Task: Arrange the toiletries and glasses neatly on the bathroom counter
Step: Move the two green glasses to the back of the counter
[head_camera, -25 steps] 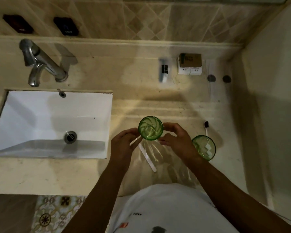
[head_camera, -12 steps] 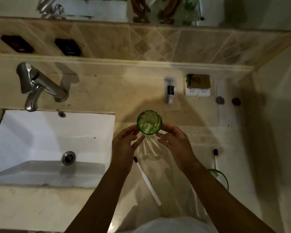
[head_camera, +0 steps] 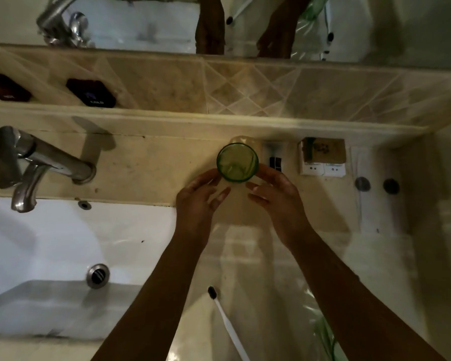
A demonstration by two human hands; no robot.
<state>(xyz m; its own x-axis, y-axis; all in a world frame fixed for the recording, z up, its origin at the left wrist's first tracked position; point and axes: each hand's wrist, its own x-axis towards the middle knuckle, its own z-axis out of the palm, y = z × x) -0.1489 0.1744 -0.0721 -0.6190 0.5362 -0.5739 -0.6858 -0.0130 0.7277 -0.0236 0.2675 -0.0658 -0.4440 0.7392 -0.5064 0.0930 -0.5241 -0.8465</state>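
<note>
The green glass [head_camera: 237, 162] stands upright at the back of the table [head_camera: 151, 162], just left of a small tube [head_camera: 275, 160] and a row of boxed toiletries [head_camera: 322, 157]. It looks rigid, breakable and smooth, likely slippery in wet fingers; I would take it low around its side wall from 2 opposite sides, never by the thin rim. The left hand [head_camera: 198, 201] and right hand [head_camera: 279, 196] flank it with fingers spread; their grip looks released, fingertips at most brushing the wall. A toothbrush [head_camera: 227, 324] lies near the front edge beside the sink [head_camera: 63, 251]. Compared with 0.5 s ago, the glass sits farther back, by the tube.
</note>
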